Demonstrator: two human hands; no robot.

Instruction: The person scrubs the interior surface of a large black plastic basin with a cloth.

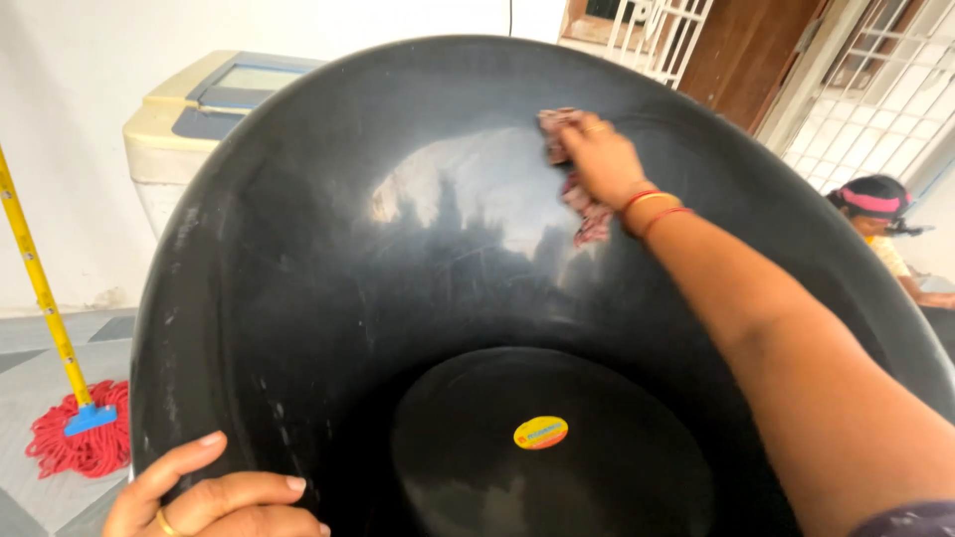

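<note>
A big black plastic tub fills the view, tipped so its inside faces me. A round yellow and red sticker sits on its bottom. My right hand reaches deep inside and presses a reddish patterned cloth against the far inner wall near the rim. My left hand grips the tub's near rim at the lower left, fingers curled over the edge, a ring on one finger.
A mop with a yellow handle and red string head stands on the tiled floor at left. A cream top-loading washing machine is behind the tub. Another person sits at right by a grilled door.
</note>
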